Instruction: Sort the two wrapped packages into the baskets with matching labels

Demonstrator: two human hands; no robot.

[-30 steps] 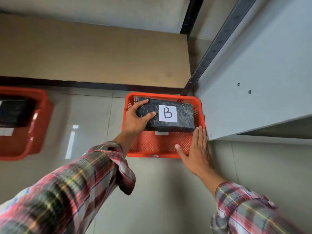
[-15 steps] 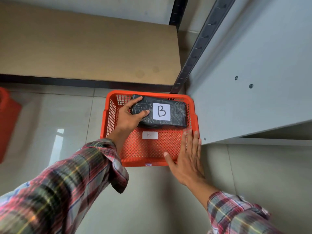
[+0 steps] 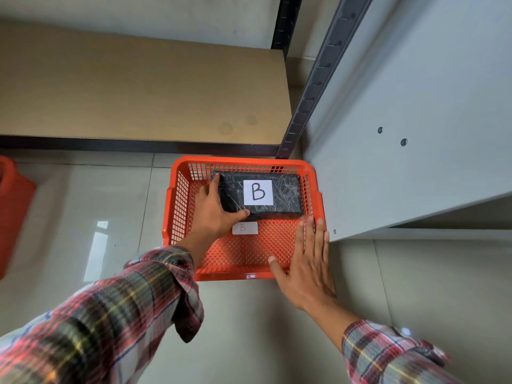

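A black wrapped package with a white label "B" lies in the far half of an orange mesh basket on the tiled floor. A small white tag marked "B" sits on the basket's bottom. My left hand grips the package's left end, thumb along its near edge. My right hand is flat, fingers apart, over the basket's near right corner and holds nothing. A second orange basket shows partly at the left edge; its contents are out of view.
A low wooden shelf with a dark front edge runs behind the basket. A slotted metal post and a grey cabinet side stand close against the basket's right. Glossy floor tiles spread in front.
The package has come down into the far half of the B basket, uncovering the tag on its bottom. The view has shifted right, pushing the other basket to the left edge.
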